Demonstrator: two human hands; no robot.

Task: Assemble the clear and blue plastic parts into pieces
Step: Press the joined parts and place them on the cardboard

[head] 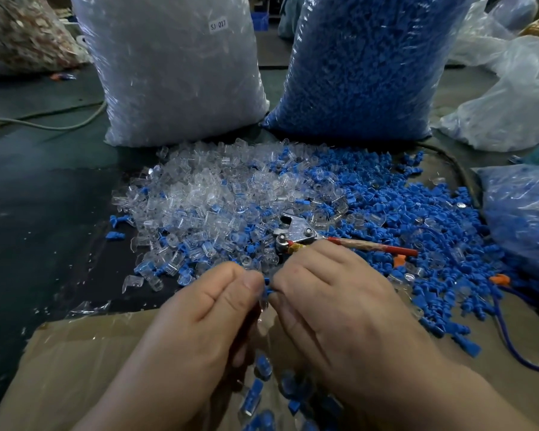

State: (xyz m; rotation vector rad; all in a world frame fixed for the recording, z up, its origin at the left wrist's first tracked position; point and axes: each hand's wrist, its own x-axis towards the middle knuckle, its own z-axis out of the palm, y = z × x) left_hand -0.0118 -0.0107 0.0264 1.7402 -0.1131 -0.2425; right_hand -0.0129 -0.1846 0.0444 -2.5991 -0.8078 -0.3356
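View from above of two bare hands working over a dark table. In the lower centre of the frame, the left hand (206, 312) and the right hand (333, 306) meet fingertip to fingertip, fingers curled. Together they pinch a blue part (267, 289) between them. The fingers hide whether a clear piece is on it.

Just above the hands, in the middle of the frame, lies a heap of clear parts (199, 194). It blends on its right into a heap of blue parts (402, 213). A pair of metal pliers (296, 234) with red handles rests on the heaps, just above the right hand.

Across the top stand two big plastic bags side by side. The bag of clear parts (175, 73) at upper left carries a label reading "SJ 017" (218, 25). The bag of blue parts (364, 63) stands at upper right.

At the bottom, under the hands, sits an open cardboard box (75, 353) holding assembled pieces (255, 396), clear with blue inside. A smaller bag (523, 213) with blue contents lies at the right edge.
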